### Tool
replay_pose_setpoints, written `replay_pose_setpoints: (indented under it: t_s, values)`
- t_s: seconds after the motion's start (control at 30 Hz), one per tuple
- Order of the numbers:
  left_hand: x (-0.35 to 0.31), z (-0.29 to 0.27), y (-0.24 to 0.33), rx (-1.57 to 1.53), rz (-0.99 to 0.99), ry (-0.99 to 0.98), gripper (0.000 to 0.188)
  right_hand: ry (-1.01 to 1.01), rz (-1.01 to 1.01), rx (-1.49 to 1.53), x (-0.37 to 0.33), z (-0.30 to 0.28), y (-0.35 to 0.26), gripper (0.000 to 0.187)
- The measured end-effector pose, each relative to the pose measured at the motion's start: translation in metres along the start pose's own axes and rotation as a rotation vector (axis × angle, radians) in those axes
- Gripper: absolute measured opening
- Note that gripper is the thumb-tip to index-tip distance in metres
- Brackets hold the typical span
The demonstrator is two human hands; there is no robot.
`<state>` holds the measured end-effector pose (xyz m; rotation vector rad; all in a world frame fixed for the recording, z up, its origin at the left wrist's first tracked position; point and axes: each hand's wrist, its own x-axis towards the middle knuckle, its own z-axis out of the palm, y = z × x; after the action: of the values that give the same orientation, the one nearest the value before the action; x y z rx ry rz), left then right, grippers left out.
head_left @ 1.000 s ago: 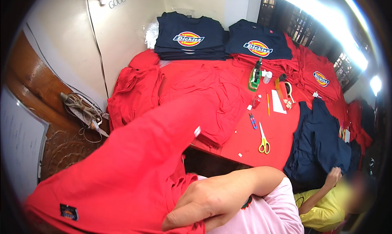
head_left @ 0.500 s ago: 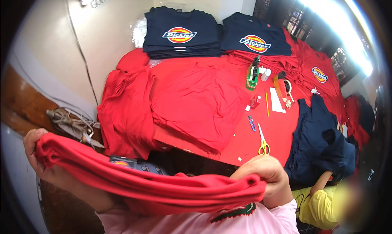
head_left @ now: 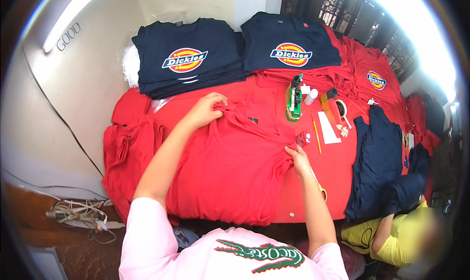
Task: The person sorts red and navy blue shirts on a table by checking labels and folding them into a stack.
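Note:
A red T-shirt (head_left: 230, 172) lies spread over the middle of the red table, its neck end toward the far side. My left hand (head_left: 206, 111) pinches the bunched cloth at its far left. At the shirt's right edge my right hand (head_left: 297, 158) grips a gathered fold between thumb and fingers. A small dark label (head_left: 253, 120) shows inside the cloth between my hands. Close to my right forearm, scissors (head_left: 322, 191) with yellow handles are partly hidden.
Stacks of navy shirts (head_left: 191, 40) with round logos line the back. A green bottle-shaped tool (head_left: 293, 101), a white bottle (head_left: 311, 96), a pencil (head_left: 317, 133) and white paper (head_left: 329, 127) lie right. A person in yellow (head_left: 391, 238) handles navy garments (head_left: 377, 157). Cables (head_left: 81, 216) hang left.
Both hands have moved from near my body out over the table. The red cloth stretched between them before; now a red shirt lies spread on the table, gripped at two places.

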<state>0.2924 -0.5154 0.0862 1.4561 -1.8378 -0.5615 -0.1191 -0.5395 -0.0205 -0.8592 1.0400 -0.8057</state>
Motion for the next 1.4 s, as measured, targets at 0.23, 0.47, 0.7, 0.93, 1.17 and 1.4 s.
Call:
replay_pose_setpoints:
  t_s: [0.23, 0.47, 0.7, 0.93, 1.17, 1.4]
  values:
    - [0.030, 0.018, -0.051, 0.164, -0.017, -0.204, 0.028, 0.142, -0.078, -0.039, 0.024, 0.015, 0.024, 0.041]
    - [0.028, 0.003, -0.034, 0.308, 0.058, -0.216, 0.032, -0.036, -0.112, 0.205, -0.001, 0.017, -0.010, 0.038]
    - [-0.057, -0.085, 0.073, 0.363, -0.005, -0.125, 0.039, 0.020, -0.711, -0.790, -0.096, 0.035, -0.093, 0.046]
    - [-0.230, -0.138, 0.259, 0.757, -0.066, 0.219, 0.028, -0.480, -0.974, -1.003, -0.203, 0.063, -0.158, 0.021]
    - [-0.426, -0.113, 0.432, 0.924, -0.320, 0.540, 0.037, -1.579, -0.515, -0.580, -0.306, 0.078, -0.153, 0.020]
    - [-0.550, -0.073, 0.537, 1.355, -0.133, 0.887, 0.032, -1.986, -0.555, -0.114, -0.375, 0.097, -0.150, 0.057]
